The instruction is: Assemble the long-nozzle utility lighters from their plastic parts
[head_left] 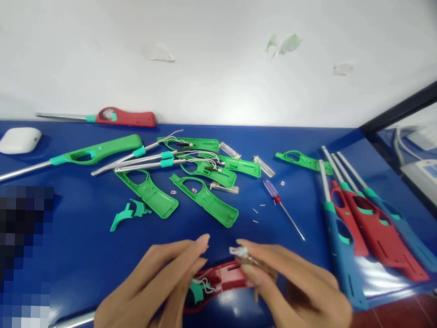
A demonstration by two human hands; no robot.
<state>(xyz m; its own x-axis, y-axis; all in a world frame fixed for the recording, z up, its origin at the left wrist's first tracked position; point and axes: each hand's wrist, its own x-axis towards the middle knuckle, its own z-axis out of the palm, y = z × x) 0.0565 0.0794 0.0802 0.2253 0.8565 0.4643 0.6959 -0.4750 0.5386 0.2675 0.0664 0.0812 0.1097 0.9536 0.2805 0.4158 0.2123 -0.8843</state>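
Pinched between the thumb and fingers of my right hand (296, 286) is a lighter fuel tank (258, 266), with a small pale clip at its left end. It is held just above the right part of an opened red lighter handle (227, 275), which lies near the front of the table. White wires and a teal trigger piece (197, 291) show inside this handle. My left hand (157, 281) is over the handle's left side, thumb and forefinger stretched out and slightly apart, with nothing seen between them. Its other fingers are partly hidden. A metal lighter tube (75, 320) emerges at lower left.
Several green handle shells (206, 199), wired metal tubes (143, 162) and clear tanks (264, 166) lie in the middle. A screwdriver (283, 209) and tiny screws (255, 211) are nearer. Red and blue lighters (367, 226) line the right; a white case (19, 141) is left.
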